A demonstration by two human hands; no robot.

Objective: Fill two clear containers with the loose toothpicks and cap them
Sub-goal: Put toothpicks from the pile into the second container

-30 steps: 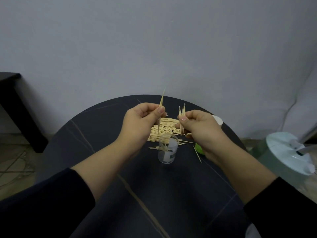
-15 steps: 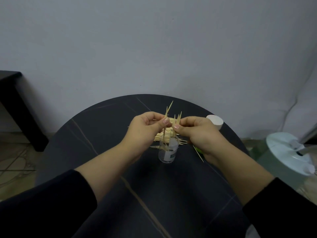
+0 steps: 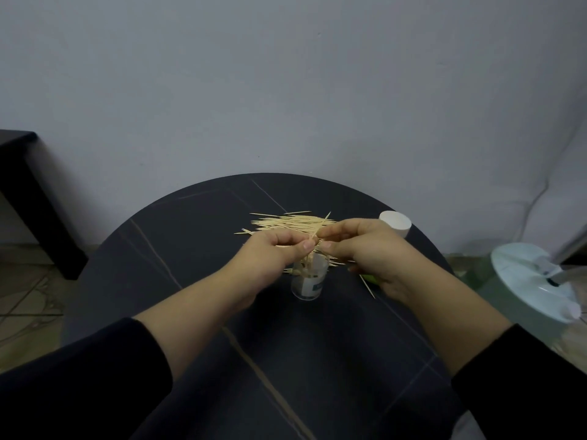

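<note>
A small clear container with a white label stands upright near the middle of the round dark table, several toothpicks standing in it. Right above its mouth my left hand and my right hand meet, both pinching a few toothpicks that point down into the container. A pile of loose toothpicks lies just behind the hands. A white cap sits behind my right hand. A green thing peeks out under my right hand, mostly hidden.
A single toothpick lies beside the container on the right. A pale green round appliance stands off the table's right edge. A dark piece of furniture is at the left by the wall.
Both hands have come down and together over the container, lowering the pinched toothpicks into its mouth; the toothpicks stood higher and apart a second ago.
</note>
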